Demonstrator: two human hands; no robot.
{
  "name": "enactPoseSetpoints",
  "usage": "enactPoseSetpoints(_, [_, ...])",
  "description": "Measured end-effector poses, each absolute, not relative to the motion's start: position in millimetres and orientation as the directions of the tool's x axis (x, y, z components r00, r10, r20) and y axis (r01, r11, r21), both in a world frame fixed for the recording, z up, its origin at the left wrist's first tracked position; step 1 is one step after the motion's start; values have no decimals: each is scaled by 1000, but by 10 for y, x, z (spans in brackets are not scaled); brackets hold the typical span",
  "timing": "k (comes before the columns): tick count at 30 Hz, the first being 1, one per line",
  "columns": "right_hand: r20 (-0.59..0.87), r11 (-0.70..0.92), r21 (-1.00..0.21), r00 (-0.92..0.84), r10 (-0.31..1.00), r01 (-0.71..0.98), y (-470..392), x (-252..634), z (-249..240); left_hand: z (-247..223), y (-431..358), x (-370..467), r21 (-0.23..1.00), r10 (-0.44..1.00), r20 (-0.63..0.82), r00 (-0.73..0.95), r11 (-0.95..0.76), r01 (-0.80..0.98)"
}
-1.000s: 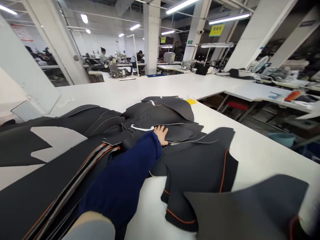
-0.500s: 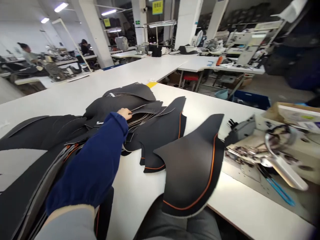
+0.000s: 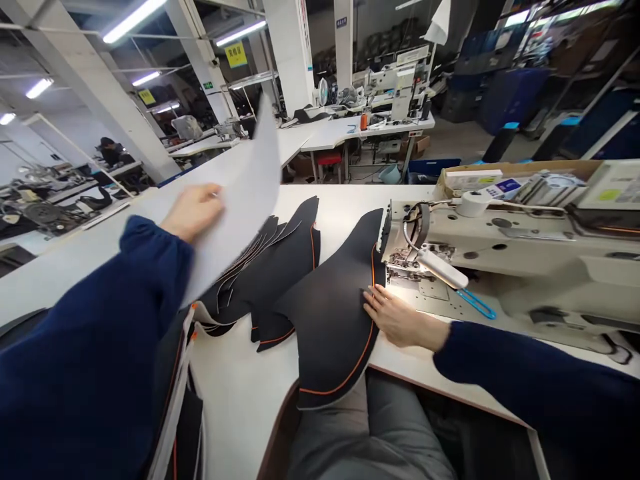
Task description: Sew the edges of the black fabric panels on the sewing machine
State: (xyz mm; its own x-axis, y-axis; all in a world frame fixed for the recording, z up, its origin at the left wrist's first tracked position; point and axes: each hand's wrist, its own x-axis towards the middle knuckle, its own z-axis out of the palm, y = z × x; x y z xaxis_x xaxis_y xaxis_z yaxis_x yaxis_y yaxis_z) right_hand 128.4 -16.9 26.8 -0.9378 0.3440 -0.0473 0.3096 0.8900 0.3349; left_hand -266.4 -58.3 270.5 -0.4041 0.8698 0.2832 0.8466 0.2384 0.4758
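My left hand (image 3: 196, 210) pinches a cut panel (image 3: 250, 183), lifted and blurred, its pale underside facing me. Behind and below it lies a fan of dark panels (image 3: 267, 260) on the white table. Flat against the right edge of a black panel with orange piping (image 3: 330, 307) rests my right hand (image 3: 393, 317), its fingers stretched out. That panel reaches over the table's front edge above my lap. Just beyond my right hand stands a sewing machine (image 3: 505, 247), its needle area lit by a small lamp (image 3: 443, 267).
Blue thread snips (image 3: 475, 303) lie on the machine bed. A box of supplies (image 3: 515, 177) sits behind the machine. More piped panels (image 3: 187, 427) hang at the near left. Other sewing stations (image 3: 380, 113) and a person (image 3: 111, 152) are farther back.
My left hand has lifted a panel off the pile and turned its pale side toward me. My right hand has come into view onto the piped panel. The view has swung right.
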Motion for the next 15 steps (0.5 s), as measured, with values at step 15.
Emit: enactPoseSetpoints(15, [128, 898, 88, -899, 419, 431, -806, 827, -127, 215, 41, -732, 8, 912, 56, 405, -406, 914])
